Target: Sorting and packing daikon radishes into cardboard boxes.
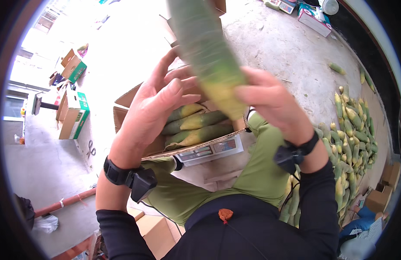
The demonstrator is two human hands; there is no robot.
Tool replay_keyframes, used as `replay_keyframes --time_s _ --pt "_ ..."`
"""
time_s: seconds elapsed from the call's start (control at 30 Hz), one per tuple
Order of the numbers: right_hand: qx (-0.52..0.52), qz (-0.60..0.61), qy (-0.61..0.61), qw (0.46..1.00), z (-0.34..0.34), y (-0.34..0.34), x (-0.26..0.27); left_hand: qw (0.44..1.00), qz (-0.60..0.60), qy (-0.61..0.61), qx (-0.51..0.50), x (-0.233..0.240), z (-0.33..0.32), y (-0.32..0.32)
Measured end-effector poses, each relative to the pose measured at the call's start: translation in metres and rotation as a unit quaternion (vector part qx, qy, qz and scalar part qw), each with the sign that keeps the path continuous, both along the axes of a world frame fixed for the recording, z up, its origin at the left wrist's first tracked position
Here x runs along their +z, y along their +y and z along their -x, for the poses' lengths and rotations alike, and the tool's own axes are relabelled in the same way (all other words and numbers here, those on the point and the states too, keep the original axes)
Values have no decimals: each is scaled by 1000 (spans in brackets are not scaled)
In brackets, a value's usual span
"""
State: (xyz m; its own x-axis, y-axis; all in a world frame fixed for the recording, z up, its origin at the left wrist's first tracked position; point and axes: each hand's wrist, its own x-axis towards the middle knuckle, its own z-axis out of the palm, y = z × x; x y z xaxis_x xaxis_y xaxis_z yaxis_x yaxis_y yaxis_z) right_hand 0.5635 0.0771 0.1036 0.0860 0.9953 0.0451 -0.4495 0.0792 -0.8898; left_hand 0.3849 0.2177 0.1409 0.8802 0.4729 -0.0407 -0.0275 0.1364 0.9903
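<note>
A long green radish [213, 55], yellow at its lower end and blurred, is raised over an open cardboard box [194, 151]. My right hand [265, 97] grips it near the yellow end. On its other side is my left hand [158, 100], fingers spread; some fingertips reach the radish's edge, and contact is unclear. Several green radishes [200, 133] lie side by side in the box, partly covered by my left hand. Below the box, a digital scale [228, 146] shows its keypad and display panel between my knees.
To the right lies a large heap of green radishes [350, 130]. Green-and-brown cartons [78, 113] stand at left near scissors [91, 148]. Another scale [283, 6], a tissue box [314, 19] and a small fan [330, 6] are at upper right. A person [366, 224] is at lower right.
</note>
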Motion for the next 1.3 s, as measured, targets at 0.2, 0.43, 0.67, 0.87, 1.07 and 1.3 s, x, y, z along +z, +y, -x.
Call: replay_keyframes --time_s 0.2,0.43,0.67,0.87,1.07,1.3 --pt "-22 26 -255 966 17 40 -9 995 14 46 89 -9 30 41" --pt "-337 32 -325 883 -25 43 -50 858 -370 338 -111 -58 42 85" --pt "-300 53 -437 846 -13 54 -78 726 -405 474 -288 -144 0 98" --pt "-302 51 -520 797 -12 55 -81 690 -460 453 -328 -220 -37 99" --pt "-294 61 -548 781 -10 62 -81 697 -520 395 -295 -267 -16 115" --pt "-273 104 -558 777 -5 61 -76 797 -332 392 -316 -160 -36 111"
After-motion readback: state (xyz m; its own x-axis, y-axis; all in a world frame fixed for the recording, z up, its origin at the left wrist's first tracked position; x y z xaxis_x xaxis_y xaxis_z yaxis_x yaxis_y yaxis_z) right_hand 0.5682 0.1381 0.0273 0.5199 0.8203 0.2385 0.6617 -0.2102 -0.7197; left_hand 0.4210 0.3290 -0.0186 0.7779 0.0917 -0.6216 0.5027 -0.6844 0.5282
